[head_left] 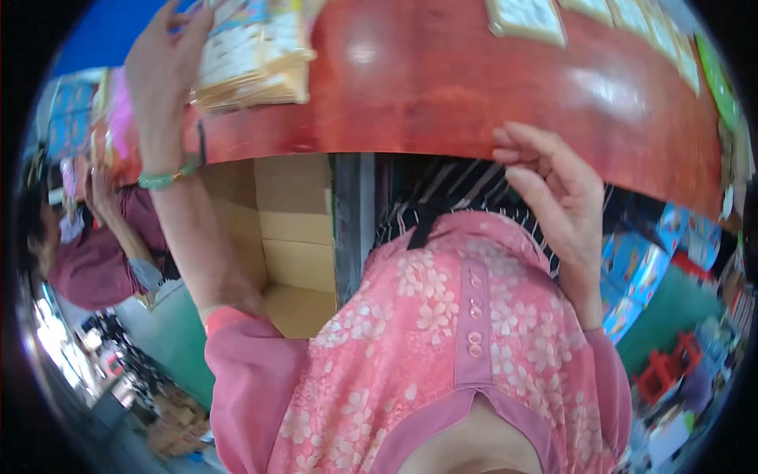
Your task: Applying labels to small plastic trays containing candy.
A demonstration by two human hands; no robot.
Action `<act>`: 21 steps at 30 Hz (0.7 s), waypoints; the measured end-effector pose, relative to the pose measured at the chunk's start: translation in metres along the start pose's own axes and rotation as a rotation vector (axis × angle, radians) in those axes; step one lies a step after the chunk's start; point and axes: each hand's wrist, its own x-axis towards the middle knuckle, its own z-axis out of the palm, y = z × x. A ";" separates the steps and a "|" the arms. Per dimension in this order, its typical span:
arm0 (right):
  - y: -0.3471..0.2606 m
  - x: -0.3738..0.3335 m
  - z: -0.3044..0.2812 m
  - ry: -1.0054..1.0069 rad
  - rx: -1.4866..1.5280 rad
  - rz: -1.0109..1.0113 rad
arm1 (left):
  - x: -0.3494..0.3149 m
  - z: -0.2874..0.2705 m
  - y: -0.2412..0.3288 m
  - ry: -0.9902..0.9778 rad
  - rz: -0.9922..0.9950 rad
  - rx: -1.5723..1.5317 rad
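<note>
The red-brown worktop point(410, 87) spans the view, its near edge bowing in front of the person. Below it, to the left, stands an open cardboard box point(296, 237), perhaps kept there to be within reach. On the worktop above it rests a stack of flat, pale packs point(257, 71), probably piled squarely to stay together near the edge. The left hand point(170, 59) is at the stack's left side, seemingly steadying it; whether the fingers grip is impossible to tell. The right hand point(557, 182) holds nothing, fingers loosely curled, thumb apart, near the worktop's edge; the stack lies well to its left. A smaller pack group point(527, 20) lies beyond that hand.
</note>
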 end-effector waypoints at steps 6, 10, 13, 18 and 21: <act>0.015 -0.031 -0.041 0.430 -0.094 -0.063 | -0.034 0.001 0.076 0.262 0.136 -0.038; 0.037 -0.054 -0.068 0.678 -0.082 -0.095 | -0.122 -0.002 0.134 0.398 0.396 -0.334; 0.036 -0.060 -0.071 0.712 -0.056 -0.022 | -0.185 0.002 0.168 -0.105 0.774 -0.551; 0.047 -0.049 -0.079 0.721 -0.229 -0.260 | -0.233 0.077 0.178 -0.719 0.220 -0.690; 0.049 -0.057 -0.082 0.768 -0.312 -0.224 | -0.229 0.144 0.165 -0.976 0.155 -0.320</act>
